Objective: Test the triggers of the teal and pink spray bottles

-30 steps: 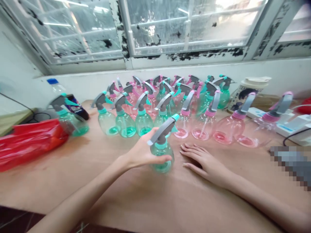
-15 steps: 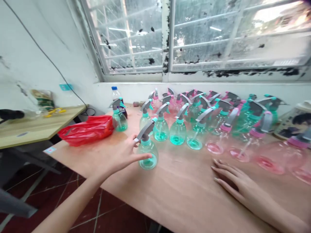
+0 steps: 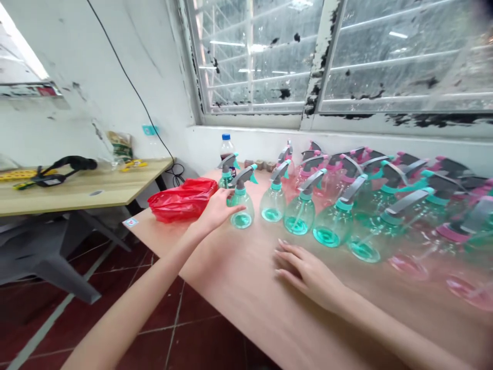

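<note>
My left hand (image 3: 219, 209) is around the left side of a clear green spray bottle (image 3: 243, 210) with a grey and teal trigger head. The thumb lies across its front, and the other fingers are partly hidden behind it. The bottle stands upright near the table's far left part, just in front of another green spray bottle (image 3: 226, 174). Palm down over the wooden table (image 3: 231, 277), my right hand (image 3: 311, 272) holds nothing, its fingers stretched out. Closest to it is a green spray bottle (image 3: 299, 213) in the front row.
Several green and pink spray bottles (image 3: 450, 234) crowd the right side below the window (image 3: 262, 77). A red plastic bag (image 3: 183, 199) lies left of my left hand. Behind stands a drink bottle with a blue cap (image 3: 226, 137). A grey stool (image 3: 65, 257) is beside the table.
My left hand has moved the green spray bottle farther back, beside the one near the red bag. My right hand has slid left over the table. The view has turned left.
</note>
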### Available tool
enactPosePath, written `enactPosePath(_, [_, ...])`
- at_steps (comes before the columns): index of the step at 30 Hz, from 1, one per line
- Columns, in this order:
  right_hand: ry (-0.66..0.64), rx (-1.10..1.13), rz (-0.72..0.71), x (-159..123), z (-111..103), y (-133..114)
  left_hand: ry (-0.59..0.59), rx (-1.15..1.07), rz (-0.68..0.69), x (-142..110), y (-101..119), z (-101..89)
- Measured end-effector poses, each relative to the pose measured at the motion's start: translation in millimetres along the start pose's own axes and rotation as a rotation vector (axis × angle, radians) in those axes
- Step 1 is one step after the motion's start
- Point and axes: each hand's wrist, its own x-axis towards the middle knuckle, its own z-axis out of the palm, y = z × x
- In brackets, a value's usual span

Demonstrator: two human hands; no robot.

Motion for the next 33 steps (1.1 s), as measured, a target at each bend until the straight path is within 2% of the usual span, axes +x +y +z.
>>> enactPosePath(4, [0.008,-0.004,-0.016,21.1,9.9,-1.7,0.004,-0.008,0.022,16.9,-4.2,6.6])
enactPosePath(10, [0.057,-0.077,-0.010,56.0,10.1,-1.9,0.047,-0.040,0.044,29.3,-9.1,16.8])
enactPosePath(15, [0.191,-0.069,-0.002,79.0,12.0,-3.1,0.135,-0.060,0.068,34.6,-15.9,30.9])
enactPosePath(19, [0.416,-0.043,0.070,90.6,4.6,-2.4,0.237,-0.049,0.088,28.5,-19.7,36.6])
enactPosePath(23, [0.540,-0.075,0.167,108.1,-7.9,-1.4,0.279,-0.030,0.093,18.5,-22.6,41.4])
enactPosePath(26, [0.599,-0.107,0.250,123.0,-12.5,0.2,0.266,-0.008,0.099,16.4,-24.4,48.4])
enactPosePath(33, [0.631,-0.130,0.351,148.6,-14.0,6.3,0.252,0.069,0.097,24.5,-23.4,58.1])
